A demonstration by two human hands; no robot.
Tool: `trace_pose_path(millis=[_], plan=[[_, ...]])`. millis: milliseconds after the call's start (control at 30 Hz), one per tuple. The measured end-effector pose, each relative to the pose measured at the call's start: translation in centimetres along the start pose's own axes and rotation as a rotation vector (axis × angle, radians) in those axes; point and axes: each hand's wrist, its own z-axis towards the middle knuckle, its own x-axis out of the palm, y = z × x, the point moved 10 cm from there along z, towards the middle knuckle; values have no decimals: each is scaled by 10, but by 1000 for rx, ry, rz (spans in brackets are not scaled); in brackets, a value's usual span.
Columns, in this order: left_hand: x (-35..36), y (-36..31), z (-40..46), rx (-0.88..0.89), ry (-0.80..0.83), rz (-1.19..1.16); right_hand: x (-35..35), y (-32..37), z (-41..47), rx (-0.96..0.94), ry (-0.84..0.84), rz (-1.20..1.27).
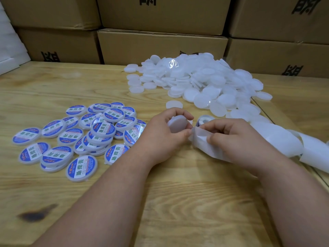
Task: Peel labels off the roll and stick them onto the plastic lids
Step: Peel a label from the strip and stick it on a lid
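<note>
Labelled lids [74, 138] (left); cardboard boxes [160, 47] behind.

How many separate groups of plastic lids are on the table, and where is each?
2. The labelled lids lie in a loose pile on the left; the blank white lids are heaped at the back right. One more blank lid is held in the left hand.

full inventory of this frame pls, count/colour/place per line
labelled lids: a few dozen, white with blue labels, spread left on table
blank lids: large pile, white, far right on table
held lid: one, white, unlabelled, in left hand
label roll: one, white, behind right hand
backing strip: one, white, trailing right off the roll
table: one, light wood
boxes: several, brown cardboard, stacked behind
left hand: grips held lid
right hand: pinches backing strip
</note>
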Motion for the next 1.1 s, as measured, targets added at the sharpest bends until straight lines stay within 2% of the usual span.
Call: trace_pose_path(millis=[100,267,433,633,733,867,1000,1100], plan=[[-7,2,1,-24,-64,-38,-4,-3,0,25,-35,-25],[-29,10,3,-92,-244,-230,-22,-8,0,40,-154,-49],[-23,15,5,-151,-214,-498,-29,-1,-3,9,-216,-113],[-20,11,6,-154,-187,-761,-26,-2,-3,12,-199,-199],[-21,11,6,-157,-185,-776,-30,9,-6,-74,-279,-191],[-8,13,3,-210,-121,-703,-37,45,-19,-380,-418,-190],[2,16,1,-247,-71,-567,-31,62,-26,-561,-378,-194],[4,17,1,-260,-59,-548,-24,61,-24,-575,-318,-201]])
